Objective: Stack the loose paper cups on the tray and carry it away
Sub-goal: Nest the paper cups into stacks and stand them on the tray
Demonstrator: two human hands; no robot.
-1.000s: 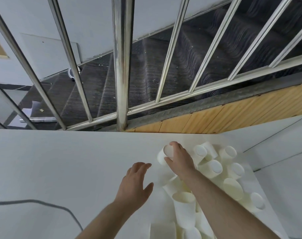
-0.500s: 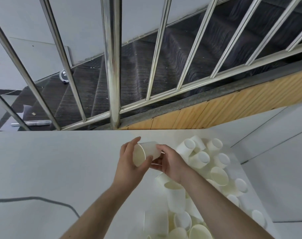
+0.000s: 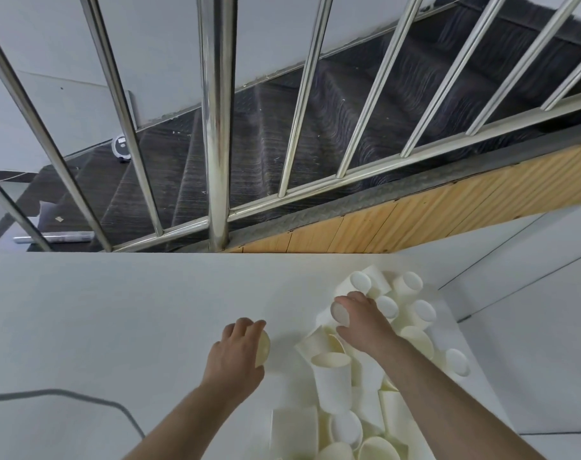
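Paper cups (image 3: 375, 376) lie in a loose heap on the white table (image 3: 116, 310), mostly on their sides, under and beyond the right hand (image 3: 362, 322) and down along that forearm. The right hand reaches into the heap with fingers curled round one cup (image 3: 339, 314), whose base faces left. The left hand (image 3: 237, 355), well clear of the heap, grips another cup (image 3: 263, 348) against the table. A grey cable (image 3: 83, 395) runs left of the left forearm.
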